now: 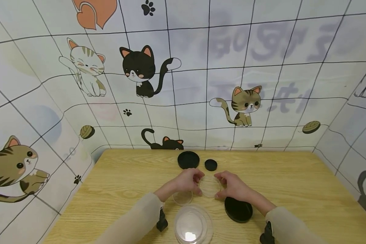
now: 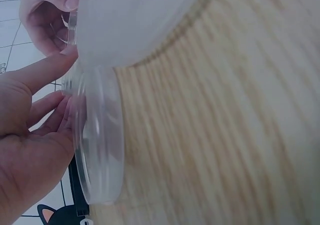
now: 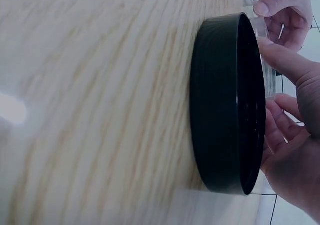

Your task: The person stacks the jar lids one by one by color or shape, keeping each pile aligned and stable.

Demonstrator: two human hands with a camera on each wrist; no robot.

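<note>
Between both hands is a clear round plastic dish [image 1: 209,187]. My left hand [image 1: 187,180] grips its left edge, thumb toward me and fingers on the far side. On the opposite edge, my right hand [image 1: 235,186] holds it the same way. A smaller clear round dish [image 1: 183,198] lies just below the left hand, partly covered by it; the left wrist view shows its ridged side wall [image 2: 107,140]. Close under the right wrist lies a black round lid [image 1: 238,210], its hollow side up in the right wrist view.
A larger clear round container [image 1: 192,223] stands nearest me, in the middle. Beyond the hands lie a black round lid [image 1: 188,160] and a smaller black one [image 1: 210,165]. The wooden table [image 1: 134,169] meets a cat-print cloth [image 1: 195,101] behind it and at both sides.
</note>
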